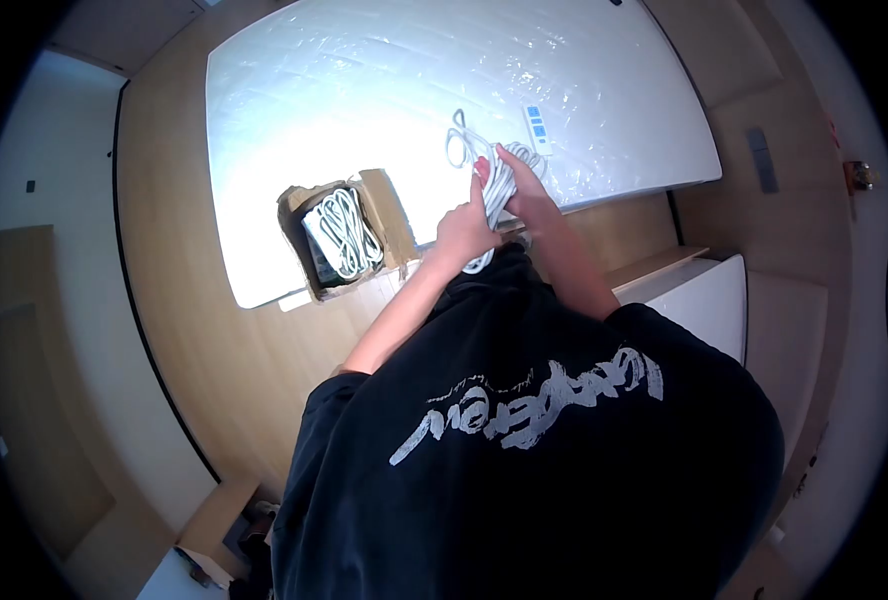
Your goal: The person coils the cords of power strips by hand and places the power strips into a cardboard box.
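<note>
A bundle of white cable [500,188] is gathered between both hands over the near edge of the plastic-covered mattress. My left hand [466,232] is closed round its left side, and my right hand [524,183] grips the right side. Loops stick out above the hands and one hangs below my left hand. Something red shows between the fingers, too small to name. Just beyond my right hand a white power strip [536,130] with blue sockets lies on the mattress. To the left, an open cardboard box [396,215] holds more coiled white cable [347,232].
The white mattress [304,90] in shiny plastic fills the far side. Wooden floor [204,250] runs along the left. A second white padded surface [709,300] is at the right, with a wooden board edge beside it. A small carton [214,525] stands at the lower left.
</note>
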Demonstrator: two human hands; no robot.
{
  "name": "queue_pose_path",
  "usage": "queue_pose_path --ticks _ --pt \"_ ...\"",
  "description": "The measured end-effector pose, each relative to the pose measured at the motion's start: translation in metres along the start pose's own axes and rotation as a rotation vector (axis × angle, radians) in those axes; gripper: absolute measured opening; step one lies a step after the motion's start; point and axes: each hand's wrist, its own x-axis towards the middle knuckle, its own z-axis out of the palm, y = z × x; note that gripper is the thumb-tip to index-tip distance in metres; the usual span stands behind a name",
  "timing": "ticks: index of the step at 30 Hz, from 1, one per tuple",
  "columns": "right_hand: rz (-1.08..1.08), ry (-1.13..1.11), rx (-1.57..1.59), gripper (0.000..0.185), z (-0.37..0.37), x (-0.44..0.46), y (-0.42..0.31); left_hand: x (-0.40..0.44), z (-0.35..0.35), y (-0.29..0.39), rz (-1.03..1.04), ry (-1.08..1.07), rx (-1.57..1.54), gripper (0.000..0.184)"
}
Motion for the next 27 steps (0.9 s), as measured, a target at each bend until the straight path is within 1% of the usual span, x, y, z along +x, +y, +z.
queue_pose_path --ticks 1,3,4,5,7,9,11,12,13,15,16,17,19,20,21,23,24,25,26,27 --pt "-0.006 -0.002 0.008 0.029 -0.007 0.004 0.003 0.002 0.007 -0.001 0.005 -0.002 0.008 0.105" --pt "-0.028 -0.252 0.008 0.033 -0.016 -0.002 0.01 0.0 0.019 -0.001 -0.082 0.026 0.039 0.103" --pt "0.081 -0.29 0.063 0.036 -0.016 -0.007 0.004 0.0 0.021 -0.004 -0.073 0.02 0.022 0.101" --pt "0.078 -0.289 0.068 0.036 -0.014 -0.012 0.003 0.001 0.022 -0.006 -0.07 0.016 0.027 0.101" --pt "0.147 -0.384 0.105 0.034 -0.014 -0.017 0.002 0.002 0.023 -0.014 -0.082 -0.016 -0.05 0.103" --pt "0.179 -0.395 0.153 0.035 -0.022 -0.015 0.008 0.007 0.031 -0.031 -0.055 -0.009 -0.098 0.105" --pt "-0.066 -0.414 0.055 0.041 -0.017 -0.017 0.017 0.013 0.036 -0.049 -0.007 -0.056 -0.267 0.115" --pt "-0.063 -0.417 0.057 0.041 -0.015 -0.017 0.019 0.013 0.044 -0.055 0.005 0.06 -0.294 0.098" --pt "-0.006 -0.382 0.171 0.042 -0.016 -0.018 0.022 0.016 0.049 -0.065 0.0 0.057 -0.293 0.098" --pt "0.101 -0.309 0.393 0.043 -0.019 -0.021 0.024 0.023 0.048 -0.078 0.192 -0.138 -0.531 0.061" --pt "0.145 -0.271 0.442 0.05 -0.02 -0.019 0.026 0.02 0.047 -0.078 0.149 -0.117 -0.57 0.035" --pt "0.142 -0.273 0.442 0.05 -0.023 -0.016 0.027 0.02 0.046 -0.078 0.152 -0.117 -0.568 0.035" --pt "0.088 -0.624 0.285 0.05 -0.028 -0.013 0.027 0.02 0.048 -0.08 0.059 -0.245 -0.514 0.033" --pt "0.106 -0.637 0.251 0.051 -0.031 -0.012 0.027 0.018 0.053 -0.077 0.091 -0.224 -0.541 0.025" --pt "0.102 -0.639 0.254 0.051 -0.031 -0.014 0.025 0.016 0.053 -0.074 0.093 -0.226 -0.537 0.025" --pt "0.157 -0.509 0.133 0.052 -0.027 -0.016 0.021 0.018 0.05 -0.066 0.035 -0.431 -0.754 0.022" --pt "0.167 -0.295 0.091 0.045 0.0 -0.042 0.011 0.018 0.043 -0.056 -0.013 -0.467 -0.821 0.02" --pt "0.164 -0.303 0.087 0.045 -0.004 -0.036 0.007 0.019 0.038 -0.048 -0.008 -0.459 -0.817 0.02" --pt "0.185 -0.431 0.192 0.03 -0.014 -0.026 0.003 0.021 0.034 -0.039 0.005 -0.449 -0.784 0.021" --pt "0.208 -0.557 0.299 0.017 -0.009 -0.028 -0.005 0.024 0.031 -0.031 0.016 -0.44 -0.752 0.022"
